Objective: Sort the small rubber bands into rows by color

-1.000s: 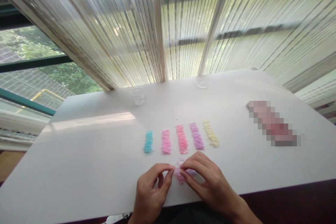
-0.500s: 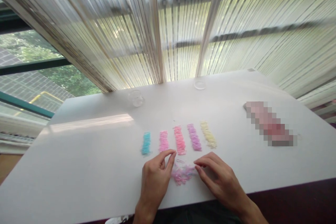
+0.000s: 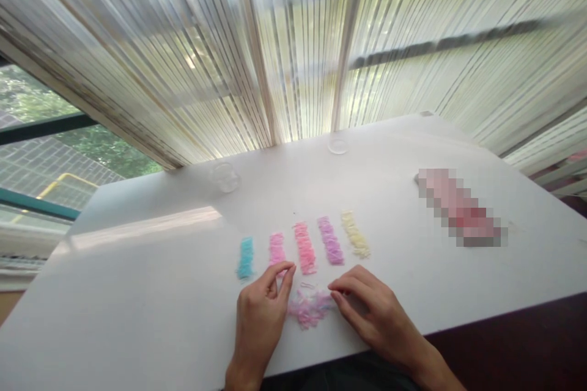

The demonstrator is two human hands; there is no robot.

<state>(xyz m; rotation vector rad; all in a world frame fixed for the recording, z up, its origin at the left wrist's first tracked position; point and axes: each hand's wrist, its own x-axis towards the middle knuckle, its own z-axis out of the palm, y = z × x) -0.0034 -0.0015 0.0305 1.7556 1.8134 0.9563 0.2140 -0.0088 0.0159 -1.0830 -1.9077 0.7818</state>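
- Has the loose pile [image 3: 308, 310] of small pinkish and lilac pieces on the white table [image 3: 137, 305], directly between left hand [image 3: 261, 311] and right hand [image 3: 378, 305], near the close edge.
- Faces that pile with its long axis running sideways, from hand to hand, not away from the body.
- Pinches the left thumb and forefinger together, or nearly, just short of the gap between the pink strip [image 3: 277, 247] and the coral strip [image 3: 305, 248]; cannot tell of any piece between the tips.
- Bends the right thumb and forefinger toward each other, with only a slight opening, at the pile's right end; cannot make out any piece held, nor tell touching from apart.
- Has the right fingertips nearer to the pile, the left ones nearer to the strips.
- Sees beyond, left to right, teal strip [image 3: 246, 258], pink, coral, purple strip [image 3: 331, 241] and pale yellow strip [image 3: 354, 235], with long axes pointing mostly away from the body.
- Partly covers the pink strip's near end with the left hand.
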